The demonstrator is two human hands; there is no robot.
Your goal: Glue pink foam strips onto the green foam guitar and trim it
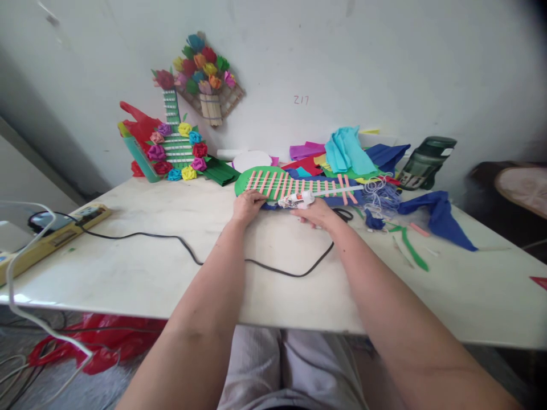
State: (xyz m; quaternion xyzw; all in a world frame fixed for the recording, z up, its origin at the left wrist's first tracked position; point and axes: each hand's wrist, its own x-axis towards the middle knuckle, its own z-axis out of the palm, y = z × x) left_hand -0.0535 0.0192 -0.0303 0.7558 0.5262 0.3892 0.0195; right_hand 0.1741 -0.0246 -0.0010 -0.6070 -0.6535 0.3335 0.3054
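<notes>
A green guitar-shaped craft piece (269, 181) with pink cross strips and white strings lies across the far part of the table. My left hand (248, 206) is at its lower left edge, fingers closed together on the rim. In my right hand (314, 213) is a white hot glue gun (304, 199), its nozzle pointing left near the craft's lower edge. A long pale glue stick (337, 190) sticks out of the gun's back, over the neck. Blue crepe paper lies under the craft. Black scissor handles (343, 214) show just right of my right hand.
A black cord (273, 267) runs from the power strip (51, 242) toward the gun. White string (382, 196), paper scraps and a dark bottle (427, 162) are at right. A finished flowered guitar (178, 149) and a flower basket craft (211, 108) lean against the wall.
</notes>
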